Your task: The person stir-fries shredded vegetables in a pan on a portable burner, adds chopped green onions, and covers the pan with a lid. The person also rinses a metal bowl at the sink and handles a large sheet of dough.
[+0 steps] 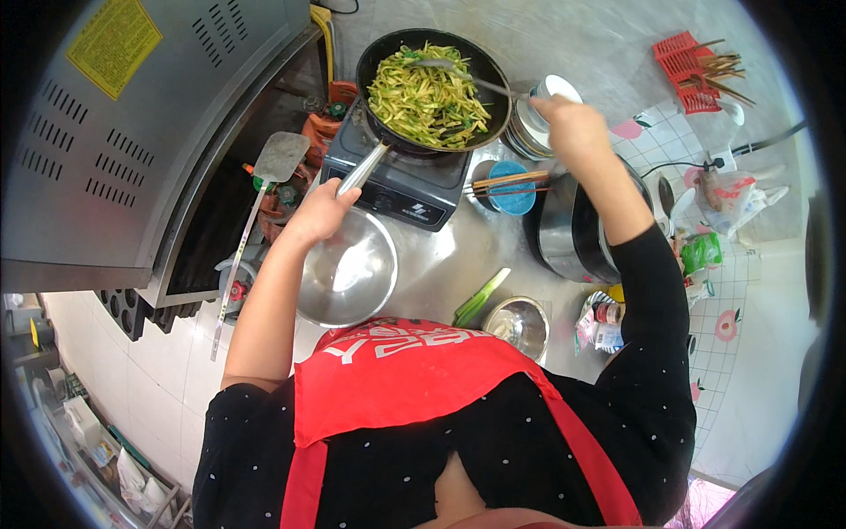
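Observation:
My left hand [326,210] is closed around the metal handle of a black frying pan [500,99], which sits on a black portable cooktop [416,192]. Shredded green and yellow vegetables [426,106] fill much of the pan. In my right hand [572,125] is the end of a long-handled metal utensil [439,64], probably a ladle or spoon; its head rests on the vegetables. Stacked bowls and plates [529,125] stand just right of the pan, partly behind my right hand. A large steel bowl [350,271] lies below my left hand, near my red apron [410,383].
Chopsticks [512,180] lie across a blue container [514,202] beside a dark cooker [562,231]. Scallion pieces [479,301] and a small steel bowl [522,324] are near my body. An orange gas cylinder [320,135] and a long-handled flat turner [281,157] are left of the cooktop, beside a large metal oven [132,159].

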The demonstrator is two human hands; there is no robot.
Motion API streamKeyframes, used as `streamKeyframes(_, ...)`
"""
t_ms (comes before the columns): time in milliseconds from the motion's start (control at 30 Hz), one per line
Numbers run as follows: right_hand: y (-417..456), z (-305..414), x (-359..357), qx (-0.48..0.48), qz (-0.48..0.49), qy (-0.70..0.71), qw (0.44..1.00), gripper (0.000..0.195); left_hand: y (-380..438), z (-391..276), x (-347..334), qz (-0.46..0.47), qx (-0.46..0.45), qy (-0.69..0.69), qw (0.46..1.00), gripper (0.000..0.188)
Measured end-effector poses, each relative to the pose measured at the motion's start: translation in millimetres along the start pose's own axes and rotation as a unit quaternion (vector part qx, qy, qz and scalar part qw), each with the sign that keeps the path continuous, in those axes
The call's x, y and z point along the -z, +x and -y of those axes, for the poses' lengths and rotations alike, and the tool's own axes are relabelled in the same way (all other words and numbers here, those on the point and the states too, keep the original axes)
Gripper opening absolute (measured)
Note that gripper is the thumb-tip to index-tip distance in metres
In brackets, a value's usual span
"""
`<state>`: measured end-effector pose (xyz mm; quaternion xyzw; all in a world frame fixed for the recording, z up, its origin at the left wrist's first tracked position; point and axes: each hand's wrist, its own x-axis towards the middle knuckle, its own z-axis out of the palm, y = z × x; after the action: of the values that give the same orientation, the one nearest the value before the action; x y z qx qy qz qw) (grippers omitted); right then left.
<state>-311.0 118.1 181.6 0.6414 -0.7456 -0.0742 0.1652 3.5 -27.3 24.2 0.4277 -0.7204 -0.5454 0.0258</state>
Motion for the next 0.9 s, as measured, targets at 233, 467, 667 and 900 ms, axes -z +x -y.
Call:
streamKeyframes(233,-27.9,-3.7,36.2,0.051,0.074,-0.009,0.996,0.028,-5.1,-1.3,-3.6,-0.024,-0.002,0.004,1.000,0.038)
streamKeyframes(467,-20.8,0.0,122.3,0.050,0.068,-0.030,0.996,0.032,-2.1,6.9,-6.1,-0.032,-0.004,0.029,0.999,0.042)
streamKeyframes(667,-3.5,30.2,52.7,0.015,0.096,-0.026,0.995,0.023,-2.2,-2.5,-8.3,-0.002,0.013,0.028,1.000,0.044)
streamKeyframes(900,20.1,-28.4,67.7,-0.064,0.088,0.043,0.993,0.021,10.3,24.8,-20.5,-0.059,-0.048,0.047,0.996,0.036)
